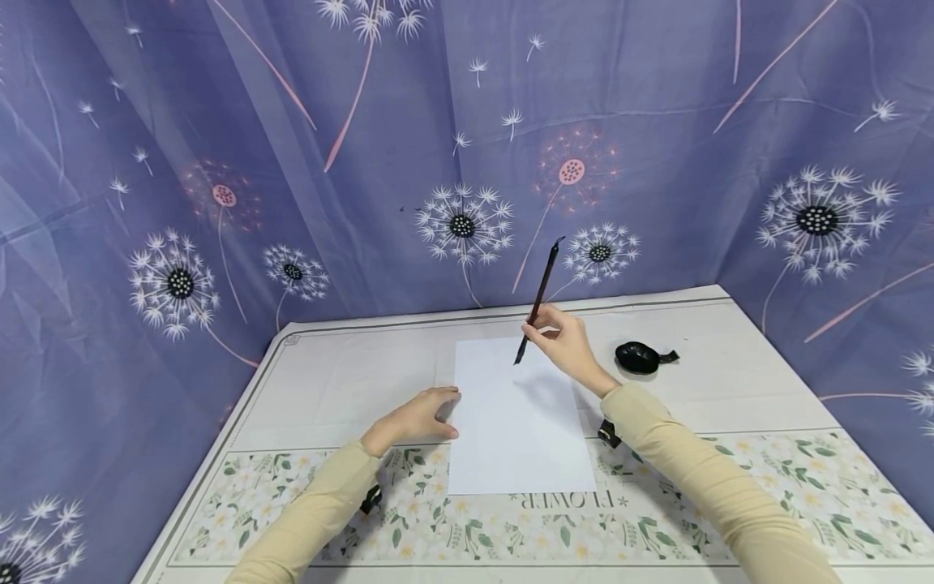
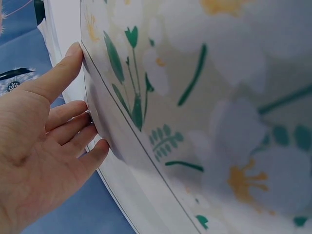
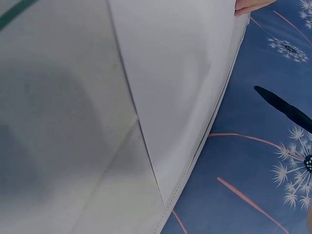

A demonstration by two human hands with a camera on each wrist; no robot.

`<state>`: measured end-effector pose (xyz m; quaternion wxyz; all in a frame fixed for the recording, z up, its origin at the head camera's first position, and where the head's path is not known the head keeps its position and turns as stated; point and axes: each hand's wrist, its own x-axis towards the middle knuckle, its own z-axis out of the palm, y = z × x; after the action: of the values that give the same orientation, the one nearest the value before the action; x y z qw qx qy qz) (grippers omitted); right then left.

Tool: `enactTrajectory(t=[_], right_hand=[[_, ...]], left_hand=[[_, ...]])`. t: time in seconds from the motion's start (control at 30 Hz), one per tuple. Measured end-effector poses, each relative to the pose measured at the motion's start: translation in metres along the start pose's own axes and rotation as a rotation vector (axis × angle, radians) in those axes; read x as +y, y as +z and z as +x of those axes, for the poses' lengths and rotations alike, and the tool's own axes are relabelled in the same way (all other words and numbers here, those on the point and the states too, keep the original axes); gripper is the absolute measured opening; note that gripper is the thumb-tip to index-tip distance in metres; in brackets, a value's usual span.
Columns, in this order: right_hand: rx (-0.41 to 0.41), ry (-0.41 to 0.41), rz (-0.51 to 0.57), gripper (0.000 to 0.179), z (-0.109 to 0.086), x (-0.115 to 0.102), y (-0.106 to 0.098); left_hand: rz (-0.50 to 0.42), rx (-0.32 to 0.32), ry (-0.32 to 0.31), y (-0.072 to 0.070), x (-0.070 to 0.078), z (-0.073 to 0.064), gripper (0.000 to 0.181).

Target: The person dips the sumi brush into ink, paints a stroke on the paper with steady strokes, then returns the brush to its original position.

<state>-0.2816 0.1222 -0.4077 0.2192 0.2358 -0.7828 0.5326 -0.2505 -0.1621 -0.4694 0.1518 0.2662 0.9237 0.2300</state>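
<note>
We see the brush (image 1: 543,292) centre-right of frame in the head view, tilted, dark tip down over the paper's upper half. Right hand (image 1: 565,345) pinches it between thumb and fingers. Right wrist view: we get the tip against the blue curtain (image 3: 239,170), clear of the sheet. Left hand (image 1: 419,415), centre-left: fingers spread from thumb, at the white paper's (image 1: 518,438) left edge. Black dish (image 1: 638,358) sits right of centre on the table cover (image 1: 350,373).
</note>
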Motion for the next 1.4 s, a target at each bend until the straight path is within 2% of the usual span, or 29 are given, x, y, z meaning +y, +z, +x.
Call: enactTrajectory(t=[0.27,0.8,1.4], right_hand=[[-0.037,-0.016,0.004,0.01,-0.001,0.001,0.004],[-0.085,0.027,-0.005,0.01,-0.005,-0.003,0.008],[-0.131,-0.003,-0.028,0.008,-0.008,-0.001,0.015]], left_hand=[[-0.007,-0.002,-0.011,0.0,0.001,-0.002,0.074],[-0.008,-0.004,-0.017,0.001,-0.002,-0.001,0.074],[-0.01,0.003,-0.006,0.002,-0.002,-0.001,0.075]])
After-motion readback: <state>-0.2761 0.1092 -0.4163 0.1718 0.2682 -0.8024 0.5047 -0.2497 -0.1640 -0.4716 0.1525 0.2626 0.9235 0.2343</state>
